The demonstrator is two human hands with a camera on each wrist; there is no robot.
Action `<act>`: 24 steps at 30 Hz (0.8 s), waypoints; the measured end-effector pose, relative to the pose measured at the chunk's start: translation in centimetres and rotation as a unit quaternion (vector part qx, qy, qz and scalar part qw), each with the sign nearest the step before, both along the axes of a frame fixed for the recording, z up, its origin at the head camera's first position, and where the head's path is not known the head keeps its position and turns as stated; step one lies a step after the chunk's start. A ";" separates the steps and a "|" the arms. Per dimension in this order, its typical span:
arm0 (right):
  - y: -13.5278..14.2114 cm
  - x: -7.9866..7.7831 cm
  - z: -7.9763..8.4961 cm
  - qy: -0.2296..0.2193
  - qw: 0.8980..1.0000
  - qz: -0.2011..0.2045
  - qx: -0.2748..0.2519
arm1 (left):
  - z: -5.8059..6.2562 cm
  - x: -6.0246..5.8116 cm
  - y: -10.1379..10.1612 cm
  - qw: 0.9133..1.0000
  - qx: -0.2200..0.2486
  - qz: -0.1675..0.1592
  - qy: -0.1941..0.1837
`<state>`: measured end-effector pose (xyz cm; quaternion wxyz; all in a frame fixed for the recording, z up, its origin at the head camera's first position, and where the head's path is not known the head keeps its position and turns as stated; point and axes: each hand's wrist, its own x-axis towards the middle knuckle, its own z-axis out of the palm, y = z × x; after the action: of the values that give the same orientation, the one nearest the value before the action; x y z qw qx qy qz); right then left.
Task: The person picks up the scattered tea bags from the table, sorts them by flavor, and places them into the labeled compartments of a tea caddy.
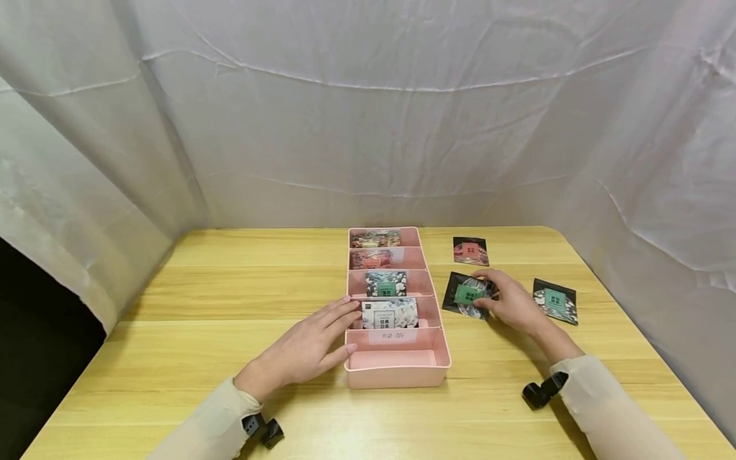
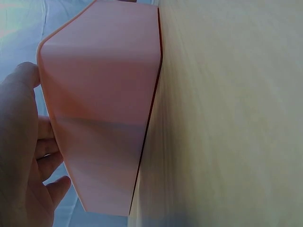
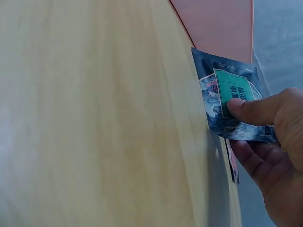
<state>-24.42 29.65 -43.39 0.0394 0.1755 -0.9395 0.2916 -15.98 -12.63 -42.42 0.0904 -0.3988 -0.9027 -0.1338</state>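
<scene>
My right hand pinches a dark tea sachet with a green label between thumb and fingers, right of a pink divided box. In the right wrist view that sachet is tilted up over the wood, the thumb across its label. My left hand lies along the box's left side, fingers stretched over the rim near the two front compartments. The left wrist view shows fingertips against the rim. A white flowered sachet stands in the second compartment from the front; the front one holds nothing.
Farther back in the box stand a green-labelled sachet, a red one and a multicoloured one. On the table lie a red-labelled sachet and another green-labelled one. A pale curtain hangs behind.
</scene>
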 end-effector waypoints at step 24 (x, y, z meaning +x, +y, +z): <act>-1.5 1.0 2.0 0.019 0.999 0.016 -0.028 | -0.1 -0.1 0.0 1.000 0.002 -0.002 0.003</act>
<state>-23.41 28.10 -41.39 0.0578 0.1949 -0.9271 0.3149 -16.04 -12.62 -42.52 0.0939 -0.4012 -0.9012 -0.1347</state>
